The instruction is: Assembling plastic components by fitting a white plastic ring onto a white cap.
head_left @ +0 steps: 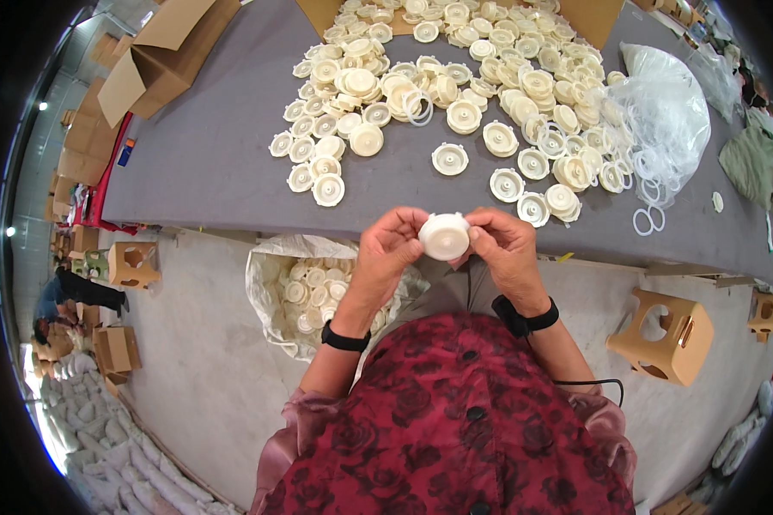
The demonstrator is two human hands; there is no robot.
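Both my hands hold one round cream plastic cap [444, 236] just in front of the table's near edge. My left hand [388, 251] grips its left side with thumb and fingers. My right hand [504, 247] pinches its right side. A large pile of the same cream caps [455, 86] spreads over the grey table [206, 146] beyond my hands. Clear thin rings [648, 219] lie loose at the right of the pile.
An open white sack [305, 296] with more caps stands on the floor under my left forearm. A clear plastic bag of rings [666, 120] sits at the right. Cardboard boxes [159, 51] stand at the table's far left. Tan plastic stools [666, 335] stand on the floor.
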